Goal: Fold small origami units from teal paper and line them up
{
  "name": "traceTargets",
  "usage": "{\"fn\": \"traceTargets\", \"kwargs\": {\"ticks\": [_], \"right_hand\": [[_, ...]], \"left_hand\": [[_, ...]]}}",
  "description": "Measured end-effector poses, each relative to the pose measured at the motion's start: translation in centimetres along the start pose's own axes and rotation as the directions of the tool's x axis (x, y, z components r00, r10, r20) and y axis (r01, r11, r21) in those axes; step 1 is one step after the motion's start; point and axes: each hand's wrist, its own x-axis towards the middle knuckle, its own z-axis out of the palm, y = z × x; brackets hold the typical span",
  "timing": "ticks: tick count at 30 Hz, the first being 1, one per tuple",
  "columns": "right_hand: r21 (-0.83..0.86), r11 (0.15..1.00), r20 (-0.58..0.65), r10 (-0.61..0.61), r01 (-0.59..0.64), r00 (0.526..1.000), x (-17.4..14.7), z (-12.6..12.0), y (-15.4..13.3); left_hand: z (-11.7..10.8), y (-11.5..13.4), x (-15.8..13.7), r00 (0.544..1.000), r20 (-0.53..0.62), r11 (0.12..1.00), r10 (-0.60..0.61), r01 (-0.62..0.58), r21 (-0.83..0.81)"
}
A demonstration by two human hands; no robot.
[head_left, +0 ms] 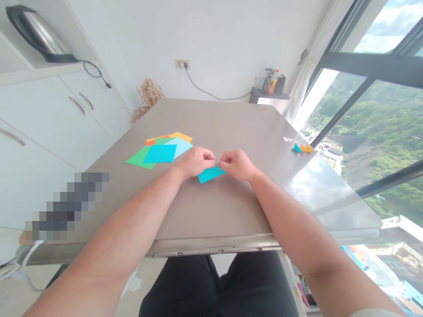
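A blue sheet of paper (211, 175) lies near the middle of the table, with both hands at its far edge. My left hand (197, 161) pinches that edge between thumb and finger. Close beside it, my right hand (238, 164) is closed on the same edge, fingertips almost meeting the left ones. The far part of the paper is hidden behind the fingers, so I cannot tell how it is folded. To the left of my left hand spreads a loose pile of coloured paper sheets (160, 153) in blue, light blue, green, orange and yellow.
Small folded paper pieces (304, 148), blue and orange, sit at the table's right edge by the window. A blurred-out dark object (71, 207) lies at the left edge of the table (214, 215). Dried stalks (147, 94) stand behind the far left corner.
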Motion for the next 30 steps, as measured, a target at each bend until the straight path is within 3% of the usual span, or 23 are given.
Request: {"fn": "traceTargets", "kwargs": {"ticks": [5,10,19,25,30], "right_hand": [[0.046,0.996,-0.027,0.078,-0.077,0.997,-0.2,-0.8,0.1],[0.197,0.974,-0.07,0.125,-0.109,0.99,-0.5,-1.1,-0.2],[0.277,0.957,-0.119,0.126,-0.089,0.985,-0.2,-0.1,-0.1],[0.316,0.94,0.034,0.121,-0.126,0.992,-0.1,0.3,0.1],[0.281,0.952,-0.09,0.15,-0.12,0.985,0.0,0.1,0.2]], "left_hand": [[-0.4,-0.2,0.0,0.994,-0.081,0.987,-0.07,0.058,-0.148],[0.0,-0.3,0.2,0.983,-0.161,0.968,-0.092,0.051,-0.247],[0.9,0.1,-0.3,0.996,0.071,0.98,-0.053,0.065,-0.188],[1.1,-0.1,0.1,0.994,-0.055,0.913,-0.094,0.064,-0.403],[1.0,0.0,0.1,0.993,-0.006,0.901,-0.116,0.103,-0.421]]}}
